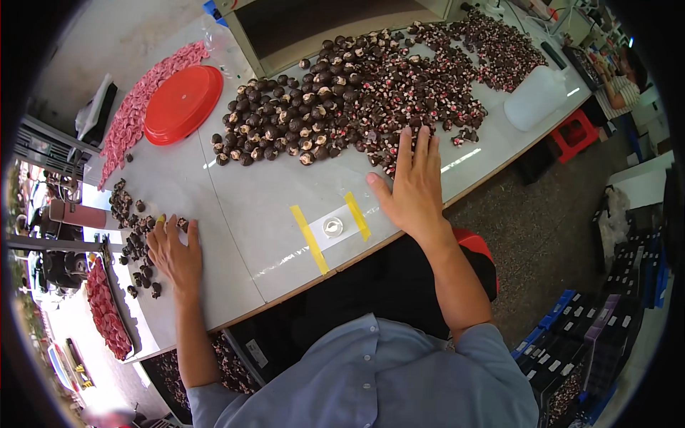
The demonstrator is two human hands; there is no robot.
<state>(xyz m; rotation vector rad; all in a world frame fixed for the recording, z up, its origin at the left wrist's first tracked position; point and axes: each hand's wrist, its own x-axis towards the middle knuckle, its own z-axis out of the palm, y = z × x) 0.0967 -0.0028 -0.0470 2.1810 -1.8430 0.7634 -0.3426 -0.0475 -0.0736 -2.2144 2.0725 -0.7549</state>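
On the white table (235, 214), below the big heap of dark round parts (357, 93), I see my right hand (416, 189) lying flat, fingers spread, holding nothing, its fingertips at the heap's near edge. Far left of that heap, my left hand (176, 255) rests open beside a smaller cluster of dark parts (132, 235), perhaps touching one.

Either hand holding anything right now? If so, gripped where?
Nothing held. Right hand lies flat, fingers spread, at the edge of the big pile of dark parts. Left hand rests open beside the small dark parts.
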